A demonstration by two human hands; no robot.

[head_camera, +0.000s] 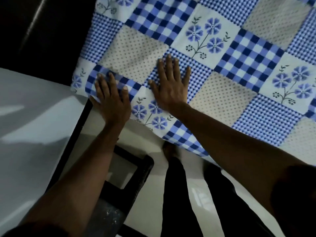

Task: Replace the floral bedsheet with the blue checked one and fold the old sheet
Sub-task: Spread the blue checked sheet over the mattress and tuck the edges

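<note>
Both hands lie flat on the blue checked sheet [222,53]: left hand [112,101] at its near-left corner, right hand [171,88] beside. Fingers [168,67] straight, spread.

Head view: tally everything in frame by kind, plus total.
Hands: 2, the left hand and the right hand, both flat on the sheet
Bedsheets: 1, the blue checked sheet
Floor items: 1, a black frame, maybe a stool
Total: 4
</note>
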